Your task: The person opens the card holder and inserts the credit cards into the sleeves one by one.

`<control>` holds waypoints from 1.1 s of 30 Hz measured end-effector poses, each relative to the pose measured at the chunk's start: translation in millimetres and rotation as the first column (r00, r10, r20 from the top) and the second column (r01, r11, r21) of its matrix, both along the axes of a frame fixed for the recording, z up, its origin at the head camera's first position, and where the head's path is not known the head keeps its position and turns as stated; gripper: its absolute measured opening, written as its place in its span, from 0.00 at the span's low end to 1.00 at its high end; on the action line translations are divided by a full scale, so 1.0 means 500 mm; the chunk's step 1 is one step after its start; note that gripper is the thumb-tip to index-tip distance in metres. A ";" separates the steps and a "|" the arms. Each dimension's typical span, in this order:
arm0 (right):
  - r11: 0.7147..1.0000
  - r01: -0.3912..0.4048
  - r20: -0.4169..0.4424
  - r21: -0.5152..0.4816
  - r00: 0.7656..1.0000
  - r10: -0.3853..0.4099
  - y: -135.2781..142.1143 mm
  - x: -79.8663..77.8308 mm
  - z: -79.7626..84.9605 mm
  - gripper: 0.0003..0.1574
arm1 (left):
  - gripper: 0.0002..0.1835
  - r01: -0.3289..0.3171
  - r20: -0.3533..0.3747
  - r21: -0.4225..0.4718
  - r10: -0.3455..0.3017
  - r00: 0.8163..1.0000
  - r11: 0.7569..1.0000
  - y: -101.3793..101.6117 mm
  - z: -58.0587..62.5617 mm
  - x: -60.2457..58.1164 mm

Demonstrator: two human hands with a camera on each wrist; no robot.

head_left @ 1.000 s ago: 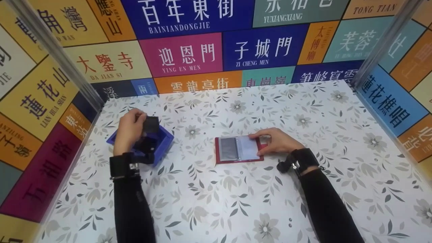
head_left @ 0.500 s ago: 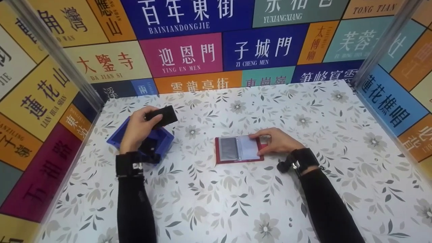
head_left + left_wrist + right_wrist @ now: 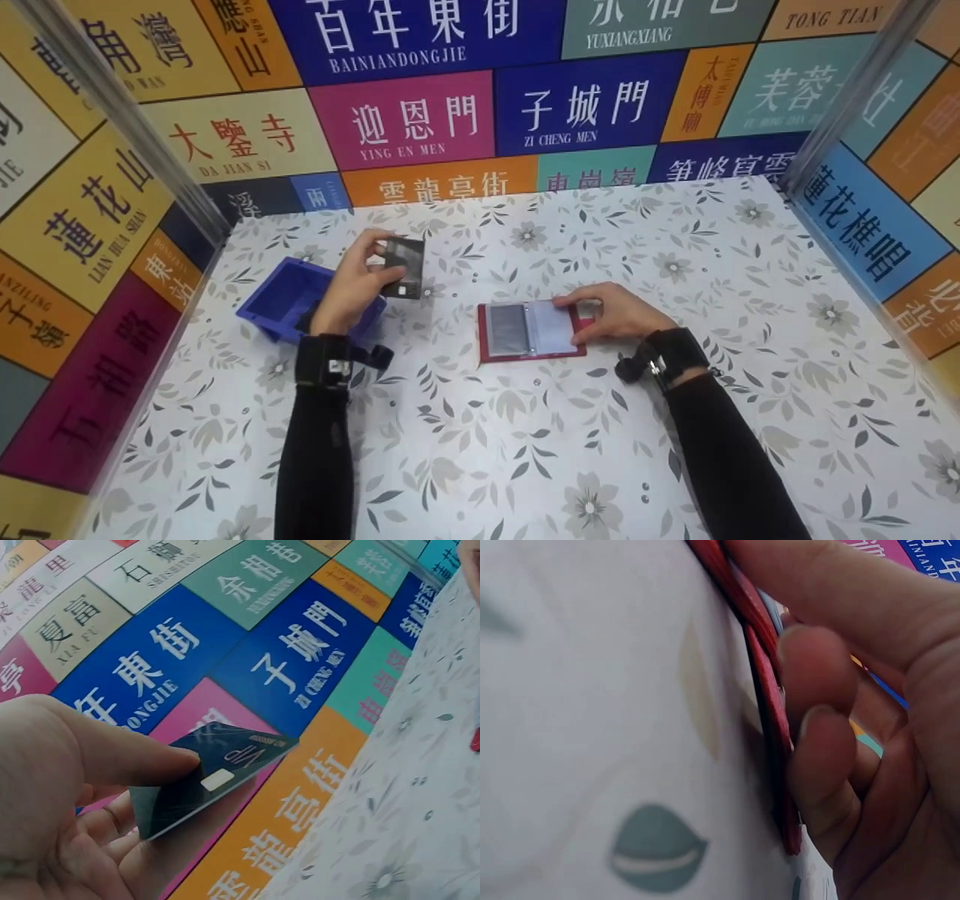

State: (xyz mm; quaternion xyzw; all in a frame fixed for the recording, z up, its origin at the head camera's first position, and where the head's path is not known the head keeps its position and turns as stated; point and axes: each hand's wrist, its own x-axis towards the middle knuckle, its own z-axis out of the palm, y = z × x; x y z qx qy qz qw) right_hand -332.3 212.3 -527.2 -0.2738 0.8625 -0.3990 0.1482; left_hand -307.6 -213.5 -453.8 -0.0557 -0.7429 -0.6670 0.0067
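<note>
My left hand [image 3: 356, 281] pinches a black card [image 3: 405, 259] above the table, thumb on its near face. In the left wrist view the card [image 3: 217, 769] shows a pale chip and "VIP" lettering. A small red card holder [image 3: 484, 352] lies open on the table, with clear sleeves [image 3: 551, 330] inside. My right hand [image 3: 619, 313] holds its right side, thumb and forefinger on the right page. In the right wrist view curled fingers [image 3: 821, 675] touch the red cover's edge [image 3: 769, 690].
A blue open-topped box [image 3: 281, 296] stands at the left, partly hidden behind the left wrist. The table [image 3: 480, 450] has a white cloth with grey leaves and flowers. Walls with colourful lettered panels [image 3: 405, 120] close off the back and both sides.
My left hand has lifted the black card out of the blue box and moved right, turning the card so its chip side shows. The right hand and the card holder have stayed put.
</note>
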 end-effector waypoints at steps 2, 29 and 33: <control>1.000 -0.002 -0.005 0.004 1.000 0.002 0.001 -0.001 0.000 0.40 | 0.27 -0.019 0.005 -0.008 0.019 1.000 1.000 0.032 -0.019 -0.005; 0.989 0.141 -0.020 -0.051 0.990 -0.142 -0.052 0.024 0.035 0.31 | 0.17 0.112 0.181 0.204 -0.150 0.972 0.973 0.282 -0.133 0.027; 0.882 0.384 0.197 -0.274 0.920 -0.340 -0.136 0.058 0.044 0.21 | 0.20 0.111 0.162 0.213 -0.147 0.976 0.971 0.295 -0.134 0.033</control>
